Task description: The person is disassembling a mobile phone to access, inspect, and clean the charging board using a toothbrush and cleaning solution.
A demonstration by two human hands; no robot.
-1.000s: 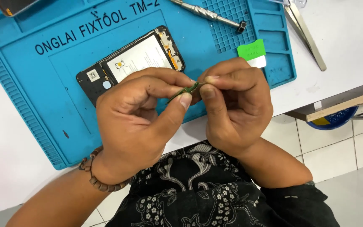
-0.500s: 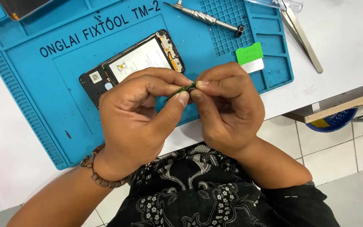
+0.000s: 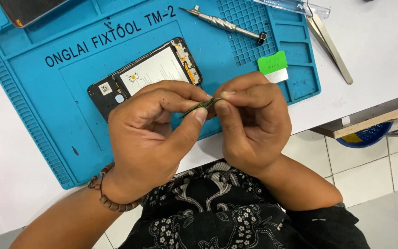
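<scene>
Green thin strip part (image 3: 202, 106) pinched at both ends between your left hand (image 3: 150, 133) and right hand (image 3: 249, 124), held above the blue mat (image 3: 38, 115), opened phone (image 3: 146, 76) just behind your fingers, screwdriver (image 3: 226, 24) farther back.

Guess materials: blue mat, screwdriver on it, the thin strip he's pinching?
Blue mat: looks like silicone or soft rubber, matte, with moulded ribs and trays.
Screwdriver: bare metal, shiny silver, grooved grip.
Thin strip, pinched between left hand and right hand: dark green, edge-on, possibly a small circuit board or flex; too small to be sure.
</scene>
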